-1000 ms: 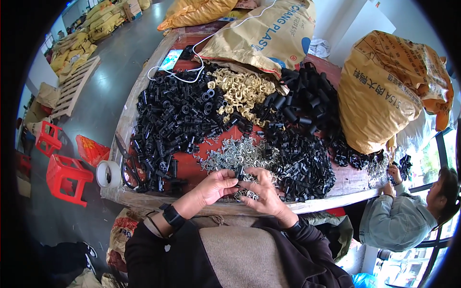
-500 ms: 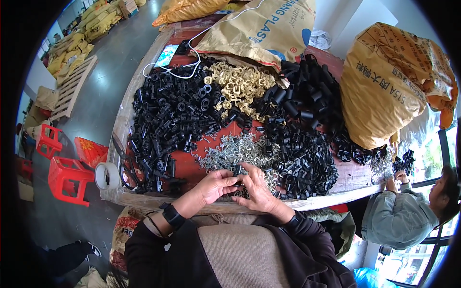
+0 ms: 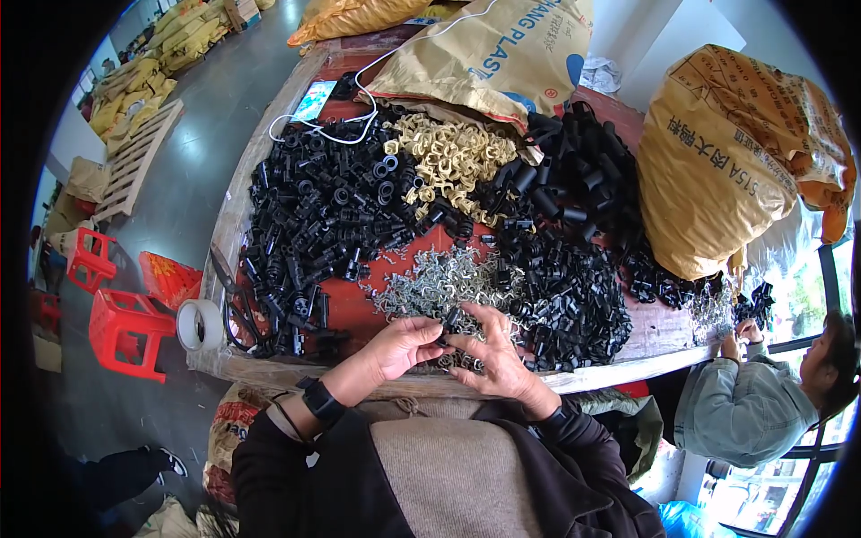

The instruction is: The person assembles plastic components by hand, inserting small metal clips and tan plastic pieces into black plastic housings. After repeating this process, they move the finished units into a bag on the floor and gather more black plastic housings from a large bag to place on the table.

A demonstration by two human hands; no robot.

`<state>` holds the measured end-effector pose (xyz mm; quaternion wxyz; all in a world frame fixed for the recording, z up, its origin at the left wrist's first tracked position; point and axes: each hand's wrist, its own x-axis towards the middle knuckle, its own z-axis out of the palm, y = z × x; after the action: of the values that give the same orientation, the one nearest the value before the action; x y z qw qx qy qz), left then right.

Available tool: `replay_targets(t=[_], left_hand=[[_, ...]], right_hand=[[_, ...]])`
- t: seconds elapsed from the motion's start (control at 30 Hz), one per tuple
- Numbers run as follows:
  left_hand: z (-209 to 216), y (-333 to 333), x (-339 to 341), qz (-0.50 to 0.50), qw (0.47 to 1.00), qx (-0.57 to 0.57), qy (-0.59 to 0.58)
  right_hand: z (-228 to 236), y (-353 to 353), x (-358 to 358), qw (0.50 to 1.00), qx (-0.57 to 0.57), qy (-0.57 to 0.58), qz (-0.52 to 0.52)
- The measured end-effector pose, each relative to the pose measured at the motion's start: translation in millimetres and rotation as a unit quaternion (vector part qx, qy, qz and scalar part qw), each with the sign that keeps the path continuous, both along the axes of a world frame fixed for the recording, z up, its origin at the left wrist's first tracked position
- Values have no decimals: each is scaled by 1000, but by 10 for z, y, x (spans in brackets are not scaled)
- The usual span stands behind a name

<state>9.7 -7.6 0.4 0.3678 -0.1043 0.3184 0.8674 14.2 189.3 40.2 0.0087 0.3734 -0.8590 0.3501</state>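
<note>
Part [image 3: 452, 317] in left fingers [image 3: 425, 334], long axis forward-right.

Held black cylindrical plastic part [image 3: 452, 319], 6 o'clock: smooth.
Small bent silver-coloured metal clips [image 3: 435, 282], centre: bright, smooth.
Black cylindrical plastic fittings [image 3: 305, 206], 10 o'clock: semi-gloss.
Black plastic tubes [image 3: 592, 170], 2 o'clock: matt, smooth.
Red plastic stool [image 3: 126, 309], 9 o'clock: glossy.
Beige knitted cloth garment [image 3: 448, 457], 6 o'clock: matt.
</note>
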Motion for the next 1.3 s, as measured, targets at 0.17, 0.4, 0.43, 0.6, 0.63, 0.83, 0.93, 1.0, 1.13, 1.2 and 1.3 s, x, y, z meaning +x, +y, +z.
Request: replay_targets(t=[0.17,0.4,0.43,0.6,0.63,0.83,0.93,1.0,1.13,1.2,1.3], left_hand=[[-41,-13,-2,-3,1000,-24,-12],[-47,-26,-29,2,1000,-20,-13],[-66,-28,-44,1,1000,-23,-18],[-60,15,-27,6,1000,-12,-19],[-59,5,-29,6,1000,-14,-16],[-10,-19,-25,18,1000,-15,1],[75,48,-11,12,1000,-21,5],[80,83,-15,8,1000,-25,7],[21,119,-22,16,999,-28,33],[-11,126,-32,22,999,-9,35],[-18,163,-51,28,999,10,42]], right_hand=[[3,-42,-22,999,35,13,-5],[-230,152,-51,991,36,80,-105],[-328,183,-26,985,102,83,-109],[-557,225,-86,962,220,114,-113],[-550,203,-124,963,213,128,-109],[-401,185,-194,961,-155,-155,-168],[-380,188,-193,845,-347,-370,-171],[-369,142,-177,823,-394,-380,-154],[-353,82,-139,809,-414,-391,-143],[-352,66,-131,808,-414,-395,-143],[-360,56,-137,819,-399,-389,-136]])
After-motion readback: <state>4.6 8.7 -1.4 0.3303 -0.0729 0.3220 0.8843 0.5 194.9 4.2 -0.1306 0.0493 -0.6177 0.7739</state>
